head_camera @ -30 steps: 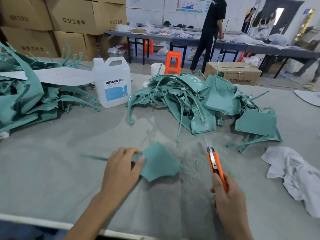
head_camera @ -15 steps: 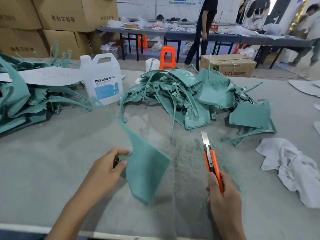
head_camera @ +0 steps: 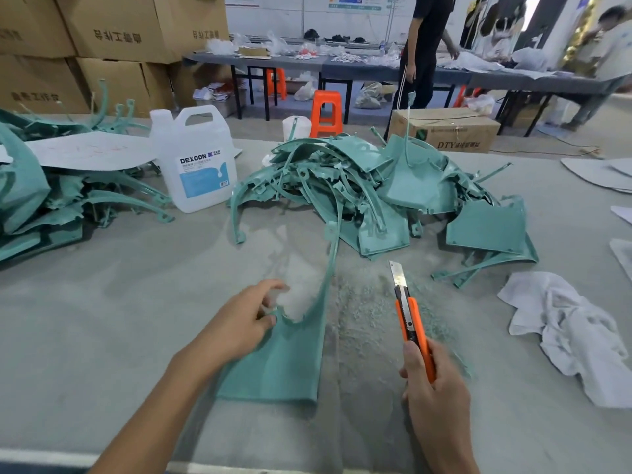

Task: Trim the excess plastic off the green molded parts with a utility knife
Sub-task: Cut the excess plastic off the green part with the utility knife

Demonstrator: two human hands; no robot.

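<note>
Clearly in the middle of the job, by the look of things. Green shavings [head_camera: 369, 313] scattered over the worktop [head_camera: 102, 336] between the hands, so some trimming probably done already. Big heap of green molded parts [head_camera: 359, 189] at the centre back, well apart from the hands, and a second pile [head_camera: 41, 200] at the far left; impossible to tell which pile is trimmed and which is waiting. Probably many pieces left.

One green part [head_camera: 284, 357] lying flat near the front edge, its long thin arm reaching up toward the heap. Left hand [head_camera: 239, 323] resting on its upper left corner, fingers [head_camera: 270, 287] loosely spread and only half curled, touching and steadying, not closed tight around it. Right hand [head_camera: 434, 395] wrapped firmly around the orange utility knife [head_camera: 410, 316], blade out and pointing away, just beside the part but not touching it. No cut begun yet on this piece, as far as visible.
</note>
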